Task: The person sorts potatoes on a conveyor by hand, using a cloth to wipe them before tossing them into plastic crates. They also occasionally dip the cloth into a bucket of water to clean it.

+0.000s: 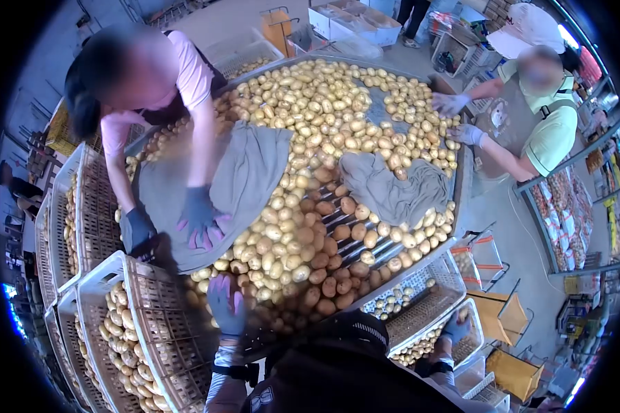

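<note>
Potatoes [313,103] cover a large sorting table with dark metal rollers [355,251] at its middle. My left hand [226,306], in a grey glove with purple fingertips, is at the table's near edge beside the potatoes, fingers apart and nothing held. Down at the right, my gloved right hand [455,328] is over a white crate [477,337] of potatoes, its fingers around a potato [463,314]. One grey cloth [248,162] lies on the left of the heap; another crumpled cloth [396,189] rests right of the rollers.
Across the left side a person [200,82] leans in, both gloved hands on the large cloth. Another person [554,131] at the right reaches gloved hands to the potatoes. Potato-filled crates [162,323] stand at lower left; a crate [427,296] adjoins the near right edge.
</note>
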Motion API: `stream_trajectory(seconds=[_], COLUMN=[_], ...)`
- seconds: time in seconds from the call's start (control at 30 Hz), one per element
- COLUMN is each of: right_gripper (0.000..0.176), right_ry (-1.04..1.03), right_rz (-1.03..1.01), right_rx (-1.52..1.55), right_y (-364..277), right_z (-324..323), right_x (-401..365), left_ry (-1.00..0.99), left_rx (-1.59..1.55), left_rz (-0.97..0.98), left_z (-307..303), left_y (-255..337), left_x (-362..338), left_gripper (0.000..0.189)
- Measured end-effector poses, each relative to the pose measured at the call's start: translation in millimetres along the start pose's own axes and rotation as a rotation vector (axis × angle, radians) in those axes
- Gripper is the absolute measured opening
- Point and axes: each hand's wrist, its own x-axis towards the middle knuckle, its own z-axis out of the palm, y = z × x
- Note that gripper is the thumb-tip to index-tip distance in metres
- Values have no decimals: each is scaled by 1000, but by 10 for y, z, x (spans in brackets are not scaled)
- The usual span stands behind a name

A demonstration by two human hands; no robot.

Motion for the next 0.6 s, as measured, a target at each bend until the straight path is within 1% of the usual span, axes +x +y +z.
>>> stream_trajectory(seconds=[0.07, 0.1, 0.13, 0.17, 0.2, 0.23, 0.27, 0.3, 0.33, 0.37, 0.4, 0.47, 0.5, 0.57, 0.6], right_gripper=[98, 111, 105, 91, 73, 57, 48, 47, 49, 44, 43, 42, 42, 34, 22], right_ry=[191, -28, -20, 43, -106, -324, -431, -726, -956, -808, -712, -838, -853, -946, -934], right_rz=[209, 158, 26, -350, -578, -676, -873, -1049, -1240, -1394, -1497, -1467, -1477, -1473, -1212], right_rx=[-486, -593, -592, -284, 73, 163, -14, 140, 132, -49, 41, 16, 14, -174, -34], right_y=[129, 169, 191, 129, -492, -1072, -1637, -1883, -2406, -2621, -2705, -2700, -2744, -2897, -3169], right_z=[-143, -174, -6, 222, 309, 383, 440, 660, 680, 615, 765, 1326, 1493, 1754, 1536], right_x=[-148, -46, -57, -155, -480, -879, -1210, -1384, -1630, -1910, -1970, -1834, -1699, -1459, -1494], left_ry=[-36, -136, -239, -298, -300, -350, -401, -403, -427, -448, -448, -466, -453, -473, -488], left_rx=[2, -31, -60, -76, -72, 1, 72, 75, 68, 62, 67, 60, 42, 15, -16], left_rz=[14, 62, 111, 157, 150, 171, 191, 182, 172, 162, 156, 171, 154, 143, 148], left_z=[112, 127, 137, 352, 380, 447, 469, 505, 579, 627, 624, 635, 658, 636, 621], left_y=[55, 255, 466, 461, 630, 820, 925, 899, 849, 809, 773, 730, 723, 707, 707], left_x=[-31, 80, 185, 128, 188, 274, 343, 348, 363, 394, 417, 455, 466, 553, 612], left_gripper=[58, 61, 63, 67, 67, 68, 68, 68, 67, 65, 65, 67, 65, 65, 65])
